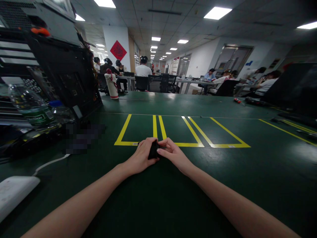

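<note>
A small black object (pixel 153 150), too dark to name, is held between my two hands over the green table (pixel 158 198). My left hand (pixel 143 154) wraps round it from the left, with the thumb along its near side. From the right, my right hand (pixel 172 153) pinches its edge with thumb and fingertips. Both hands partly cover the object. Just beyond them, yellow tape lines (pixel 182 144) mark outlined areas on the tabletop.
Left stand a black computer case (pixel 66 72), a plastic water bottle (pixel 34 109) and a white power strip (pixel 17 190). A white cylindrical container (pixel 112 86) stands near the far edge. Dark equipment (pixel 294 87) is at the right. Several people sit at tables beyond.
</note>
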`<state>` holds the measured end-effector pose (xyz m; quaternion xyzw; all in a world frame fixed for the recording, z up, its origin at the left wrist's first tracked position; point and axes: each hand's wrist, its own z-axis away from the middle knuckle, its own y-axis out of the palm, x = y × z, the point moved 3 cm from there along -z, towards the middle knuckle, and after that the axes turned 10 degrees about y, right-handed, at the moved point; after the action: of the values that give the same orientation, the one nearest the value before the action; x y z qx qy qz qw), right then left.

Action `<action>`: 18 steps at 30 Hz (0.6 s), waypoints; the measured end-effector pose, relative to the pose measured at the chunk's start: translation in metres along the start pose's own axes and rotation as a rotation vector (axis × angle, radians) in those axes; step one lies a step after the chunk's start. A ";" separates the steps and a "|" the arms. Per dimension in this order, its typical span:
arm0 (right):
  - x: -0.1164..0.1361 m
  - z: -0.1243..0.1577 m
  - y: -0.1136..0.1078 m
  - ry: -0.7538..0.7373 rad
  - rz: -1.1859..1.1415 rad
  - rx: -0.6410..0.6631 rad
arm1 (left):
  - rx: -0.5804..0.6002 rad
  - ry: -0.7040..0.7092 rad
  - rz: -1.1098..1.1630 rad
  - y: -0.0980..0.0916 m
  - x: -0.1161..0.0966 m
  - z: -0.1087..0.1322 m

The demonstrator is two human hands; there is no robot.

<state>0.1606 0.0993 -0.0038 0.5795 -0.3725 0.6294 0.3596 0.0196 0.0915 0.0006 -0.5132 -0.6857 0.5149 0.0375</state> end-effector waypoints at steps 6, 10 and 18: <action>-0.003 -0.001 -0.001 0.019 0.035 -0.044 | 0.007 -0.007 0.008 0.001 0.001 -0.001; -0.004 -0.001 -0.002 0.042 0.032 0.004 | 0.024 -0.027 0.014 -0.002 -0.001 0.000; -0.005 -0.002 0.000 -0.014 -0.032 0.005 | 0.002 -0.002 -0.024 -0.001 -0.002 -0.001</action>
<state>0.1600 0.1015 -0.0090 0.5908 -0.3640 0.6204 0.3654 0.0205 0.0911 0.0031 -0.5046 -0.6911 0.5156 0.0436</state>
